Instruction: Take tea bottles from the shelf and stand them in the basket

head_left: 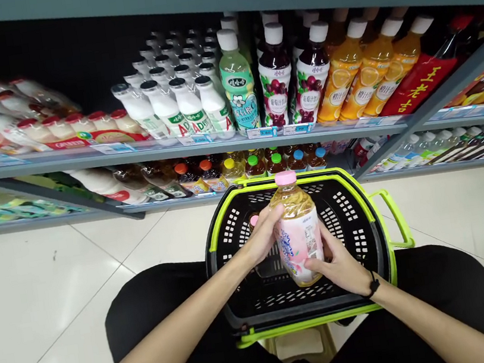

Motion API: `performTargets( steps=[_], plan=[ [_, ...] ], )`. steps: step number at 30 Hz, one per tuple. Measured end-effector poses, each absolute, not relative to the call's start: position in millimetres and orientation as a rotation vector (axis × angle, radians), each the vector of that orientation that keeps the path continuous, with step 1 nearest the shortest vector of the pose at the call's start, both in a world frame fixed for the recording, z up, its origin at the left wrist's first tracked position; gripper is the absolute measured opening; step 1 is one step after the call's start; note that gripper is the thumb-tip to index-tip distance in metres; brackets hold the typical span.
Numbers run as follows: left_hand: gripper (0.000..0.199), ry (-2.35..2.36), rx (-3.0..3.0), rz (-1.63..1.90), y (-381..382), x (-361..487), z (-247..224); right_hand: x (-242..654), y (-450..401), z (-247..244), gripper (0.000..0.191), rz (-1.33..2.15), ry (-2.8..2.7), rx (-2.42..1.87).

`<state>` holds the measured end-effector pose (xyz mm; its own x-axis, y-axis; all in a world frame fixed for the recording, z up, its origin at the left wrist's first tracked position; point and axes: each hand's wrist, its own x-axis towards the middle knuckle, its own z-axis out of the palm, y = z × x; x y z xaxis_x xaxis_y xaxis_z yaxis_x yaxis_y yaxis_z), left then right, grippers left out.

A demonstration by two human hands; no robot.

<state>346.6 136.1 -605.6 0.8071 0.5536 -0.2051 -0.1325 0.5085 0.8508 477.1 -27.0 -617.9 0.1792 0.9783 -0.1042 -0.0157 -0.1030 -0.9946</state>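
Bottle [300, 245] with a pink cap [285, 178], roughly upright at the centre of the frame, over the black basket [375, 247]; left hand [267, 232] wrapped round its upper left side, thumb near the shoulder; right hand [338, 258] gripping its lower right side, thumb across the label; progress judged as partway: bottle clear of the shelves and in firm hold, release not yet made; second pink-capped bottle [254, 220], largely hidden behind the left wrist, apparently inside the basket already; anything further left to do, impossible to tell.

Counts: one bottle in grasp; one basket, with one lime-green handle [393, 217] jutting out at right of centre; one second bottle visible inside, others under the forearms not ruled out; one dark bracelet [374, 284] on the right wrist; on the upper shelf [165, 150], front row only: four white bottles [191, 107] at upper centre, one green bottle [239, 86], two grape drinks [276, 77], three orange drinks [346, 70] towards upper right, deeper rows too crowded for counting; on the lower shelf [168, 203], at mid-frame: two orange caps, one yellow, two green, two blue along the front.
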Motion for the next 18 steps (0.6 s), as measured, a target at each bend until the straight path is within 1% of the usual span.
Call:
performTargets(
  steps=[4,12,15,18],
  plan=[
    [0.071,0.574,0.725,0.515,126,347,-590,474,-35,-624,0.097,0.993,-1.321,-1.619],
    [0.072,0.430,0.688,0.515,125,339,-589,460,-43,-631,0.098,0.796,-1.474,-1.660],
    [0.067,0.449,0.673,0.510,126,339,-590,462,-42,-632,0.098,0.822,-1.406,-1.636],
    [0.058,0.438,0.691,0.517,126,339,-588,465,-41,-636,0.093,0.964,-1.207,-1.481]
  ],
)
